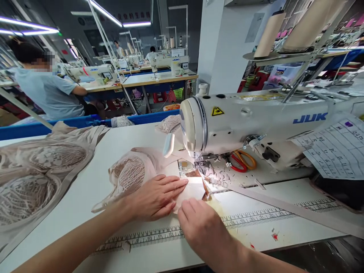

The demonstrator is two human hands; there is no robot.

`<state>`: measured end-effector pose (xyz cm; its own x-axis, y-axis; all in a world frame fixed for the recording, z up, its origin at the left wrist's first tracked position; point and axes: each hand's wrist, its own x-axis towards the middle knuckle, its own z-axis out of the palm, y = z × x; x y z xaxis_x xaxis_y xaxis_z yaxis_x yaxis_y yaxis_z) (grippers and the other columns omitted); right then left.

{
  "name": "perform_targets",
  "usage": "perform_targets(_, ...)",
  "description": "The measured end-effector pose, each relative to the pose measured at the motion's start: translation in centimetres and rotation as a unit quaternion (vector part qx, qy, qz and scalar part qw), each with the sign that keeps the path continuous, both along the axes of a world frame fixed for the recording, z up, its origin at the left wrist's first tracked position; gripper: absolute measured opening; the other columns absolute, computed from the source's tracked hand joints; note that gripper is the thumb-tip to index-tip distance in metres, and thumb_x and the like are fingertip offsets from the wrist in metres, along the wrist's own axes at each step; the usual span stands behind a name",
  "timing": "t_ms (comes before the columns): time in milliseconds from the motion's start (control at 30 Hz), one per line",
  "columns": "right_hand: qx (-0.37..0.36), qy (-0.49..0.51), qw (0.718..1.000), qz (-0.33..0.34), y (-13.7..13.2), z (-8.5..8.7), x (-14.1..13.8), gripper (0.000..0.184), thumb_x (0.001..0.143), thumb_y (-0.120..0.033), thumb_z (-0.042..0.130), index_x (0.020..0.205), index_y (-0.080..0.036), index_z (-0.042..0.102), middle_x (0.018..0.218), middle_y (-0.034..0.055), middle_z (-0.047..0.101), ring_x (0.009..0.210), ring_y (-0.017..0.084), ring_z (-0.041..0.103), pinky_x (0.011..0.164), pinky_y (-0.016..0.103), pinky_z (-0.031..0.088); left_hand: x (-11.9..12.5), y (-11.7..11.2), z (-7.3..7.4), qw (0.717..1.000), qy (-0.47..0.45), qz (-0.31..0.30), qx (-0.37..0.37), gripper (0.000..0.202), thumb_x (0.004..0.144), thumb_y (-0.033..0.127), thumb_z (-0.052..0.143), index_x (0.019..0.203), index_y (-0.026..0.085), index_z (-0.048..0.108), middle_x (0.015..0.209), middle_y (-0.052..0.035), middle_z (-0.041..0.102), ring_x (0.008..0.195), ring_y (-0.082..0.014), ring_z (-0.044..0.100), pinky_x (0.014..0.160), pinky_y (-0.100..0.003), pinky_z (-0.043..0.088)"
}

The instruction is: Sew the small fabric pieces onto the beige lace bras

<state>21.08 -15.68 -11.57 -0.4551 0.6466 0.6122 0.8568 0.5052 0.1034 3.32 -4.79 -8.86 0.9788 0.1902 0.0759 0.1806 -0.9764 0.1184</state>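
Note:
My left hand [159, 197] lies flat on a beige lace bra [129, 174], fingers stretched toward the needle area of a white sewing machine [244, 121]. Close in front of me, my right hand [203, 229] is closed, its fingertips pinching the near edge of the bra's light fabric. Between the hands and the presser foot [196, 161], a pale fabric panel [193, 187] is spread under the lamp. A long beige strip [273, 203] runs from the foot toward the right edge of the table. The tips of my right fingers are partly hidden.
More beige lace bras [54, 155] are heaped on the left. Scissors with red and orange handles [244, 161] lie under the machine arm. A paper sheet [335, 148] hangs at right, above a dark phone-like object [332, 193]. Thread cones [270, 34] stand behind. A co-worker [45, 83] sits at far left.

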Motion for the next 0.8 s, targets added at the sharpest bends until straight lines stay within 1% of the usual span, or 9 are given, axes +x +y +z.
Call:
perform_targets(100,-0.027,-0.020,0.999,0.036,0.2,0.6,3.4,0.031,0.091,0.000,0.037,0.069,-0.019,0.048,0.066,0.0016,0.046,0.059,0.018,0.039,0.058,0.033,0.027,0.9,-1.1,0.1,0.998,0.020,0.051,0.040,0.057,0.096,0.042,0.043,0.142,0.008,0.044,0.150,-0.0154,0.041,0.116,-0.0316,0.053,0.093,-0.046,0.046)
perform_targets(167,-0.050,-0.012,0.998,0.044,0.3,1.1,5.5,0.033,0.093,0.000,0.034,0.071,-0.019,0.052,0.068,0.0017,0.049,0.061,0.017,0.041,0.061,0.033,0.031,2.1,-2.0,0.3,0.995,0.033,0.081,0.052,0.057,0.092,0.040,0.047,0.138,0.006,0.047,0.148,-0.0180,0.043,0.100,-0.0285,0.058,0.079,-0.042,0.050)
perform_targets(233,-0.053,0.005,0.998,0.044,0.4,1.4,7.0,0.034,0.094,0.000,0.032,0.080,-0.017,0.058,0.071,0.0026,0.054,0.065,0.017,0.046,0.064,0.032,0.035,3.3,-2.7,0.5,0.991,0.045,0.107,0.065,0.053,0.090,0.033,0.047,0.134,0.003,0.050,0.143,-0.0197,0.047,0.093,-0.0268,0.059,0.072,-0.040,0.050)
perform_targets(267,-0.047,0.012,0.998,0.044,0.4,1.4,7.6,0.033,0.094,0.000,0.032,0.086,-0.016,0.060,0.074,0.0034,0.057,0.067,0.017,0.048,0.066,0.032,0.037,3.8,-3.0,0.4,0.990,0.045,0.115,0.073,0.052,0.089,0.031,0.047,0.131,0.002,0.052,0.141,-0.0206,0.049,0.096,-0.0278,0.059,0.074,-0.041,0.050)
perform_targets(333,-0.040,0.019,0.998,0.040,0.5,1.3,8.3,0.032,0.094,0.000,0.033,0.095,-0.015,0.061,0.081,0.0053,0.061,0.072,0.017,0.053,0.069,0.031,0.040,4.7,-3.2,0.2,0.989,0.034,0.119,0.085,0.050,0.088,0.029,0.047,0.127,-0.001,0.054,0.137,-0.0227,0.052,0.111,-0.0318,0.055,0.085,-0.043,0.050)
perform_targets(433,-0.042,0.029,0.998,0.035,0.6,0.7,8.9,0.033,0.091,0.002,0.036,0.101,-0.015,0.061,0.091,0.0069,0.066,0.079,0.017,0.058,0.074,0.031,0.045,5.4,-2.9,-0.5,0.989,0.014,0.116,0.092,0.051,0.088,0.028,0.047,0.128,-0.003,0.052,0.137,-0.0251,0.051,0.128,-0.0348,0.047,0.096,-0.043,0.047)
perform_targets(600,-0.038,0.047,0.997,0.054,0.6,0.2,9.3,0.038,0.086,0.005,0.038,0.107,-0.015,0.062,0.103,0.0093,0.069,0.092,0.018,0.064,0.083,0.034,0.052,5.5,-2.0,-1.3,0.990,0.013,0.121,0.077,0.053,0.089,0.025,0.046,0.136,0.002,0.046,0.144,-0.0231,0.047,0.132,-0.0345,0.045,0.098,-0.044,0.046)
perform_targets(700,-0.045,0.046,0.997,0.050,0.5,0.3,9.3,0.038,0.086,0.005,0.038,0.109,-0.015,0.062,0.107,0.0102,0.069,0.097,0.019,0.064,0.086,0.035,0.053,5.6,-1.6,-1.3,0.991,0.003,0.115,0.067,0.052,0.090,0.024,0.046,0.136,0.000,0.045,0.142,-0.0247,0.048,0.130,-0.0348,0.047,0.098,-0.045,0.046)
perform_targets(800,-0.053,0.040,0.997,0.040,0.5,0.5,9.0,0.038,0.088,0.003,0.036,0.109,-0.015,0.062,0.107,0.0101,0.068,0.100,0.019,0.063,0.087,0.035,0.054,5.8,-1.5,-1.3,0.990,-0.005,0.125,0.064,0.051,0.090,0.026,0.046,0.136,0.004,0.046,0.141,-0.0227,0.049,0.129,-0.0339,0.048,0.099,-0.045,0.046)
